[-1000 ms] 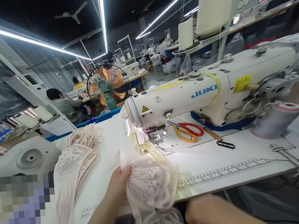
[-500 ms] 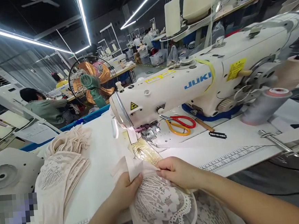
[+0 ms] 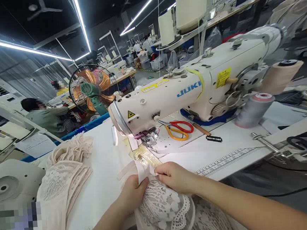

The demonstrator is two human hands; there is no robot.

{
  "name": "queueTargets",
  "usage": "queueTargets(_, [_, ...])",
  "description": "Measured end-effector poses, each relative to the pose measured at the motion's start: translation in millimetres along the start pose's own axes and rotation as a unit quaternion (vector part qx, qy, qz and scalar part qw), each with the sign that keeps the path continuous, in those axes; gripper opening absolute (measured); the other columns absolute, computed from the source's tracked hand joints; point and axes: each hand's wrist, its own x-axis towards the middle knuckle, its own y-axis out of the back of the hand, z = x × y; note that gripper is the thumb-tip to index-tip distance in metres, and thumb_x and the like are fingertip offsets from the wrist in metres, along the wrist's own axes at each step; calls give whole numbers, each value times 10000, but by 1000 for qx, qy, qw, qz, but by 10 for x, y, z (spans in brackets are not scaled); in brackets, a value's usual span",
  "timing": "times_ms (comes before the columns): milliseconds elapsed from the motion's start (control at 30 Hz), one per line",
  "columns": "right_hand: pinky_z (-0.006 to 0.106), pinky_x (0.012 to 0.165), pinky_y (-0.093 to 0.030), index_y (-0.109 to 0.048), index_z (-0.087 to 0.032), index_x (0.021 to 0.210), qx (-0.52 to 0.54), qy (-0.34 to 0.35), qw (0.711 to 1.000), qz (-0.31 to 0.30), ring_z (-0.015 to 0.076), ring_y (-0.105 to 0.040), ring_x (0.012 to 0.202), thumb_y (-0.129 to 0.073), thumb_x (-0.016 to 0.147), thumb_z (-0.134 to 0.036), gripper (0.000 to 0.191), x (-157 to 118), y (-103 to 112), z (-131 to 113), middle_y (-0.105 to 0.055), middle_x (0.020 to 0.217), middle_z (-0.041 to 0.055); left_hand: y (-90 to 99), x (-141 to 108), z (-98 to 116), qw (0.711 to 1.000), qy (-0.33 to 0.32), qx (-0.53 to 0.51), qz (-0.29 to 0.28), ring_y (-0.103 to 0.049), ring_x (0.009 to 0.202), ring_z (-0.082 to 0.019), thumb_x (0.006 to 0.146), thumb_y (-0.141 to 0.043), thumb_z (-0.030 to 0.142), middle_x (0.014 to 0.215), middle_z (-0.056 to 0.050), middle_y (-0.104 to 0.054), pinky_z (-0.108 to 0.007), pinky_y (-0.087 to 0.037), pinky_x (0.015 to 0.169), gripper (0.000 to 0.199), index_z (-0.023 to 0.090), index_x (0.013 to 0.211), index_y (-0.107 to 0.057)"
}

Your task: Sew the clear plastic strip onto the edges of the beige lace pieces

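The left hand point(image 3: 133, 194) pinches a plain cream band point(image 3: 140, 172) at the upper edge of a white lace piece point(image 3: 166, 209), thumb on top, fingers curled beneath. The right hand point(image 3: 174, 177) is closed on the same edge just beside it, fingertips pressing the band against the lace; the two hands now nearly touch. A second ago only the left hand held the bundled lace and the right hand was low at the frame edge, out of contact; half a second ago it had come up onto the edge, and since then both hands have shifted slightly toward the machine, with the lace spread flatter over the near edge of the surface point(image 3: 102, 175). In my judgement the piece has passed from being picked up to being aligned at its edge, band on lace, though it is not yet under the foot. The edge lies just short of the presser foot point(image 3: 148, 141) of the white JUKI sewing machine point(image 3: 189, 91), over a yellowish guide strip point(image 3: 146, 156). Beyond the needle area lie red- and orange-handled scissors point(image 3: 178, 130) and a small black blade point(image 3: 214, 139). A stack of cream lace pieces point(image 3: 65, 175) rests to the left, well apart. A grey thread cone point(image 3: 252, 109) stands at the right. Farther off, a fan point(image 3: 91, 88) and a seated person point(image 3: 45, 114) are seen.
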Motion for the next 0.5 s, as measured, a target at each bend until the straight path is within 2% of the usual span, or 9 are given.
queueTargets(100, [223, 476, -284, -436, -204, 598, -14, 2, 999, 33, 112, -367, 492, -401, 792, -181, 199, -76, -11, -35, -363, 516, -65, -123, -133, -14, 996, 14, -74, 49, -620, 903, -315, 809, -586, 445, 857, -79, -722, -336, -457, 788, 344, 130, 873, -709])
queueTargets(200, [246, 502, -283, -481, -198, 583, -50, 8, 996, 67, 126, -370, 513, -450, 759, -182, 180, -234, -8, -76, -366, 513, -55, -286, -294, -43, 972, 64, -218, 65, -616, 982, -327, 751, -666, 456, 924, -104, -726, -379, -453, 868, 395, 111, 942, -697])
queueTargets(233, [254, 518, -299, -519, -197, 622, -60, 8, 995, 75, 135, -392, 523, -464, 763, -200, 151, -304, 4, -70, -391, 518, -51, -335, -346, -41, 956, 85, -271, 69, -624, 975, -326, 724, -699, 444, 919, -110, -727, -392, -456, 875, 406, 108, 953, -692])
queueTargets(300, [276, 567, -367, -591, -197, 834, -46, 3, 993, 109, 161, -470, 569, -478, 798, -287, 149, -466, 44, -3, -493, 579, -29, -407, -441, -9, 916, 127, -373, 79, -643, 945, -323, 677, -754, 402, 882, -115, -732, -413, -469, 869, 421, 107, 969, -683])
queueTargets(367, [314, 656, -446, -542, -197, 1086, 20, 0, 985, 169, 203, -560, 699, -459, 836, -424, 348, -647, 90, 134, -602, 758, 36, -444, -521, 52, 873, 152, -455, 85, -658, 920, -319, 656, -782, 356, 849, -118, -734, -419, -483, 856, 414, 108, 971, -680])
queueTargets(400, [333, 694, -469, -521, -207, 1121, 54, -6, 979, 196, 229, -584, 802, -400, 868, -481, 391, -737, 104, 215, -619, 877, 78, -454, -554, 85, 855, 154, -487, 86, -662, 917, -315, 657, -786, 340, 843, -120, -735, -416, -487, 855, 403, 109, 969, -680])
queueTargets(433, [351, 722, -485, -492, -226, 1175, 84, 7, 979, 185, 252, -586, 927, -309, 904, -509, 433, -824, 107, 292, -610, 1036, 115, -460, -580, 115, 840, 151, -514, 87, -663, 919, -311, 664, -784, 332, 846, -121, -734, -412, -490, 854, 391, 111, 969, -679])
queueTargets(467, [368, 728, -498, -468, -245, 1222, 84, 41, 986, 139, 268, -577, 999, -267, 918, -526, 460, -905, 95, 356, -585, 1133, 131, -465, -598, 141, 829, 143, -534, 88, -664, 924, -307, 671, -781, 329, 853, -122, -734, -407, -492, 854, 382, 114, 970, -678])
queueTargets(500, [387, 777, -497, -449, -270, 1256, 47, 55, 996, 57, 268, -556, 1064, -315, 925, -511, 430, -978, 66, 400, -562, 1197, 119, -469, -607, 162, 822, 133, -547, 87, -664, 925, -305, 677, -778, 330, 859, -122, -733, -403, -494, 853, 374, 117, 968, -677])
